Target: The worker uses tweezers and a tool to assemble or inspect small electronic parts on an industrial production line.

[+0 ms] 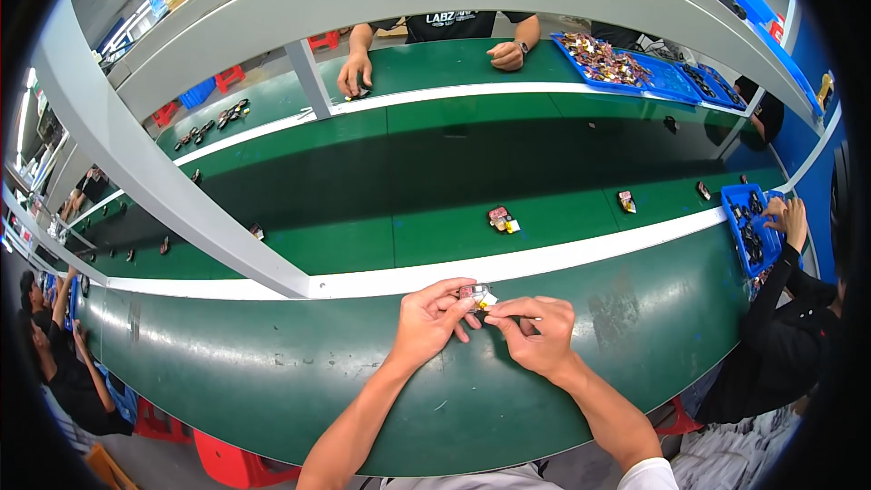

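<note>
My left hand (431, 319) is closed around a small car-shaped piece (474, 292), pinching it between thumb and fingers. The piece has a clear and reddish top, a dark underside and white and yellow bits at its right end. At that end, the thumb and forefinger of my right hand (537, 331) are pressed together. A thin tip shows near the right fingers, too small to make out. Both hands are above the green worktop (363, 399), just short of the white rail. A similar piece (501, 220) lies on the green conveyor belt (435, 249) beyond.
More such pieces (627, 201) lie along the belt. A grey upright (181, 163) slants down at left to the white rail (381, 283). At right, a co-worker's hand (789, 220) reaches into a blue tray (747, 234). Across the belt, another person's hands (355, 75) work near trays (667, 80).
</note>
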`<action>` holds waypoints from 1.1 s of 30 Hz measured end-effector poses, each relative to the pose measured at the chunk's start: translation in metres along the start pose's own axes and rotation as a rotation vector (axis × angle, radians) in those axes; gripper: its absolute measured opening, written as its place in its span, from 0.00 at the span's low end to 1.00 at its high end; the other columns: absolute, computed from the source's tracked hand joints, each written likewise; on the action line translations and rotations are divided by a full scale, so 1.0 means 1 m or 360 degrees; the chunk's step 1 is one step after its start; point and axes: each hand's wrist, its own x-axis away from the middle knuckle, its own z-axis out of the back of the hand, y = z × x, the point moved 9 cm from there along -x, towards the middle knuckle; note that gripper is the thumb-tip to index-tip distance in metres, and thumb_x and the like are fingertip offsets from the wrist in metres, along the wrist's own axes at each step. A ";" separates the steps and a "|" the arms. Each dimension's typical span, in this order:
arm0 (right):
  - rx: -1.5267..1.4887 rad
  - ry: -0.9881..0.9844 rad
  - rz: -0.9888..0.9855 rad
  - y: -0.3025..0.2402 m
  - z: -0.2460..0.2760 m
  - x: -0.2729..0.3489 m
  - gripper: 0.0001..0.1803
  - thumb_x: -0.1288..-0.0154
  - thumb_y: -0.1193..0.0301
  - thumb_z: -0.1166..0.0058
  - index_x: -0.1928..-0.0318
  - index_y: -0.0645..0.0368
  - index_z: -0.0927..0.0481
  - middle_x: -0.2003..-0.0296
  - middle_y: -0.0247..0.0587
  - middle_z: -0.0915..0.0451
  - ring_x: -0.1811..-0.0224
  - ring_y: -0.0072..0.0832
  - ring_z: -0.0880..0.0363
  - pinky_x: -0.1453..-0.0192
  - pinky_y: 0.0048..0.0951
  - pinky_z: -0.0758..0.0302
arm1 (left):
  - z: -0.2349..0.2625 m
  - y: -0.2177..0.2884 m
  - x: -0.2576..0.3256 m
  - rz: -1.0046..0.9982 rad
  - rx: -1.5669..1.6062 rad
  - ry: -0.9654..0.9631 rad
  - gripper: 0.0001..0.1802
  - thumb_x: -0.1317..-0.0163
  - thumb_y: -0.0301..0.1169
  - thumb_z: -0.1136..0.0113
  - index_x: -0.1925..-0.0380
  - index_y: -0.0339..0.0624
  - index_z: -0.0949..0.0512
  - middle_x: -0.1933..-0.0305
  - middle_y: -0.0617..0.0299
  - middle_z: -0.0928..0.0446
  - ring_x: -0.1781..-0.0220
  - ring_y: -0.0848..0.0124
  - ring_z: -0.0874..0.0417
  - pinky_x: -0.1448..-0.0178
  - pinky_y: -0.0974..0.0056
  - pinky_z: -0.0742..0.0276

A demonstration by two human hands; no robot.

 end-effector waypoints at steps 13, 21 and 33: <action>0.0093 -0.0038 0.0154 -0.009 -0.006 0.000 0.09 0.49 0.82 0.31 0.71 0.54 0.14 0.73 0.30 0.11 0.88 0.18 0.29 0.80 0.23 0.41 | 0.002 -0.005 0.001 0.0076 -0.0114 0.0271 0.13 0.31 0.19 0.43 0.48 0.27 0.20 0.70 0.55 0.15 0.73 0.74 0.15 0.71 0.70 0.17; 0.0058 0.0057 0.0180 -0.006 0.004 -0.009 0.09 0.48 0.80 0.29 0.67 0.56 0.14 0.69 0.32 0.11 0.87 0.19 0.28 0.80 0.22 0.38 | 0.019 0.008 -0.013 0.0069 -0.0228 0.0407 0.11 0.31 0.19 0.45 0.52 0.25 0.21 0.66 0.51 0.18 0.72 0.69 0.13 0.73 0.66 0.15; 0.0081 0.0161 0.0091 0.008 0.011 -0.004 0.09 0.49 0.79 0.28 0.67 0.57 0.14 0.69 0.32 0.11 0.89 0.20 0.33 0.81 0.22 0.36 | 0.087 0.107 -0.090 -0.0390 -0.2416 0.1026 0.13 0.39 0.34 0.34 0.64 0.33 0.14 0.54 0.43 0.19 0.65 0.42 0.16 0.55 0.49 0.18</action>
